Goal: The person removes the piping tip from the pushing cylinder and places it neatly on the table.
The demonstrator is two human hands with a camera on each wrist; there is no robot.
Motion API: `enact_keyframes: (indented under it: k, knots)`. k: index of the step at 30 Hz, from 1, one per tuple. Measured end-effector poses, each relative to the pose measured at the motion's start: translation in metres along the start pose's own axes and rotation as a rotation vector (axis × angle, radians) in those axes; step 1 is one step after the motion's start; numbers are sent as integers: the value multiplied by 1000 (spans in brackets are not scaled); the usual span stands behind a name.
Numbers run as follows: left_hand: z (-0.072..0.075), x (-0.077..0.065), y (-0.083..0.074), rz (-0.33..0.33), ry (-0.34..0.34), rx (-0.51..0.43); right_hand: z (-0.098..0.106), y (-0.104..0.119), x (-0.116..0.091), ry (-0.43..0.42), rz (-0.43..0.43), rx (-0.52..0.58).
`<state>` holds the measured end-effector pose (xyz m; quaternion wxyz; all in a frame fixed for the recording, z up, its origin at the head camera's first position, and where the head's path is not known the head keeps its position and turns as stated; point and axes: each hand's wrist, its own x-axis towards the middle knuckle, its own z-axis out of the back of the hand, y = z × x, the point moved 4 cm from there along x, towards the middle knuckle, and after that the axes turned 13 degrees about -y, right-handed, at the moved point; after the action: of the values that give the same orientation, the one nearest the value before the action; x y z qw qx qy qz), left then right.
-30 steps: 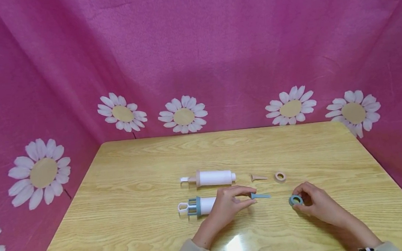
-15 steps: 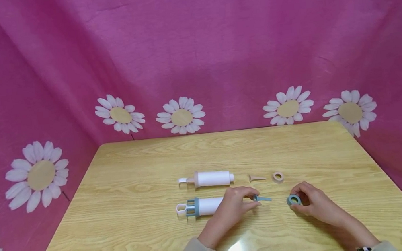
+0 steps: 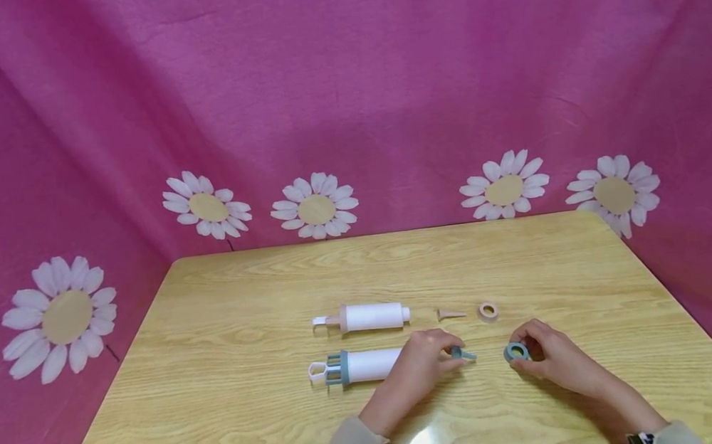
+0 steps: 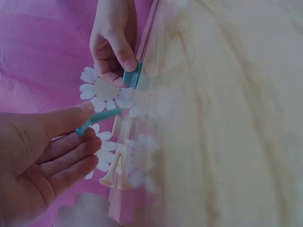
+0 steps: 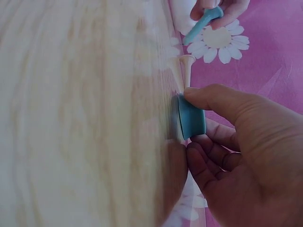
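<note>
My left hand pinches a blue-green tapered nozzle between thumb and fingers, its narrow end pointing away to the right. Under and beside that wrist lies a white tube with a blue-green collar and a looped white handle, partly hidden by the hand. To the right, my right hand pinches a blue-green ring by its edge. The ring stays at the tabletop, its hole showing in the head view. A gap separates the nozzle from the ring.
Farther back on the wooden table lie a second white tube with a beige collar, a beige nozzle and a beige ring. A pink curtain printed with daisies stands behind the table.
The nozzle in my left hand has turned, its narrow tip now angled more toward me and its wide end showing. My left hand has shifted slightly right; the right hand keeps its hold.
</note>
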<state>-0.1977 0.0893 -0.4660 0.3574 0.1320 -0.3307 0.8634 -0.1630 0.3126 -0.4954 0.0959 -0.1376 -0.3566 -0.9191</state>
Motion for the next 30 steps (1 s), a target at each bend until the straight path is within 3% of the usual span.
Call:
enact_keyframes:
  k: [5, 15, 30]
  knots:
    - [-6, 0, 1, 7, 31, 43, -1, 1, 1, 15, -25, 20]
    - [-7, -2, 0, -47, -2, 205, 1, 2, 0, 9, -33, 33]
    - [-13, -1, 0, -41, 80, 317, 1, 0, 1, 9, -19, -7]
